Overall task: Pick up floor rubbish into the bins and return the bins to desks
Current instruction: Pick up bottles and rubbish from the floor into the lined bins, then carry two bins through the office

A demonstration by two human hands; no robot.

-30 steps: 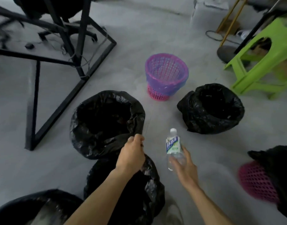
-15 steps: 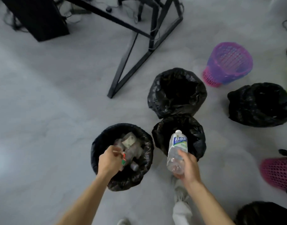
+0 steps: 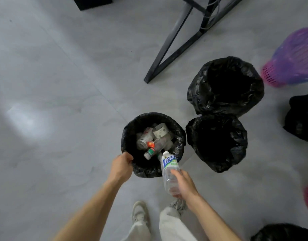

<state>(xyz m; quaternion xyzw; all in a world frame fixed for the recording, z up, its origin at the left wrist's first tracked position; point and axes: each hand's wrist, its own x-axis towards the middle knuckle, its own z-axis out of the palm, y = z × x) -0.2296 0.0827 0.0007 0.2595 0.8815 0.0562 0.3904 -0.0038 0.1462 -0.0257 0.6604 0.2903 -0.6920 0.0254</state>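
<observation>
While my left hand grips the near rim of the bin, fingers curled over the black liner, my right hand is wrapped around the lower body of a clear plastic bottle. The bottle is tilted, its white cap pointing forward over the bin's near edge, its blue and green label just above my fingers. Inside the bin lie crushed bottles and cups, with a red cap and a green cap among them. Just to the right of this bin stands a second bin lined in black, and touching it at the far side a third bin, both dark inside. A purple basket sits at the right edge of the grey floor, blurred, and further black bags show at the right and bottom right corners. A black metal desk frame rests on the floor beyond the bins. My shoes and pale trousers show below.
</observation>
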